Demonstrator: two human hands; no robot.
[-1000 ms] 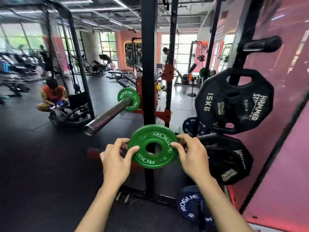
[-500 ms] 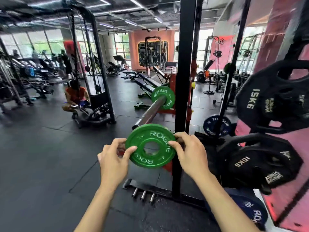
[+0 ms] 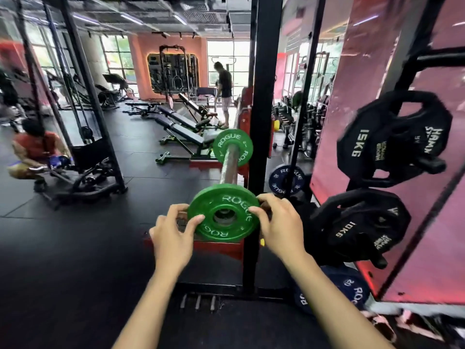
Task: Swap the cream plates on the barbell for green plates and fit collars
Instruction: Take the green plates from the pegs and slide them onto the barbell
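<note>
Both hands — left hand (image 3: 173,238), right hand (image 3: 279,225) — pinch opposite edges of a round green metal plate (image 3: 224,212), its centre hole lined up with the steel barbell sleeve (image 3: 230,165) — seemingly to slide on squarely.

- Near plate (image 3: 224,213) between left hand (image 3: 172,239) and right hand (image 3: 279,227), at the barbell sleeve (image 3: 228,165) end.
- Second plate (image 3: 232,147) farther along the sleeve.
- Rack upright (image 3: 259,122) just right; stored plates (image 3: 392,137) farther right.

Black plates (image 3: 392,139) on storage pegs
</note>
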